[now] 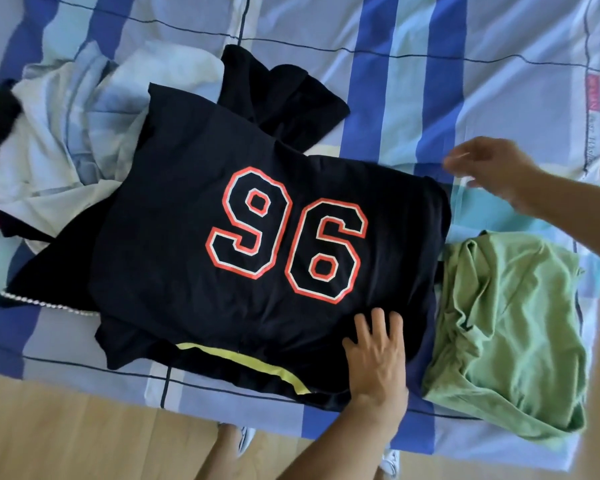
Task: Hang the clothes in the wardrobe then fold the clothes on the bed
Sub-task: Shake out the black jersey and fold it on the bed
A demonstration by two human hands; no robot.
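Step in hand: the folding half of the task. No wardrobe or hanger is in sight, and the work is all on the bed [413, 81].
Garment being worked: a black "96" T-shirt [174, 209], spread print-up across the near part of the bed, overlapping other clothes.
Left hand [378, 358]: flat on the shirt's near hem, fingers [378, 323] straight and slightly spread, pressing the cloth down.
Right hand [485, 168]: blurred, over the sheet just beside the shirt's far right corner. Its fingers look loosely bent and apart, with nothing seen in them.
Already folded, by the look: a green garment [510, 323], bundled roughly at the shirt's right side and touching its edge.
Waiting: a heap of pale shirts [66, 133] at the left, a black garment [284, 95] behind the T-shirt, and a dark piece with a yellow stripe [243, 356] under its near hem.
Next move, as judged: the right hand needs a firm hold on the shirt's side edge to bring it over the print, while the left hand anchors the hem. The clothes underneath may drag along with it.
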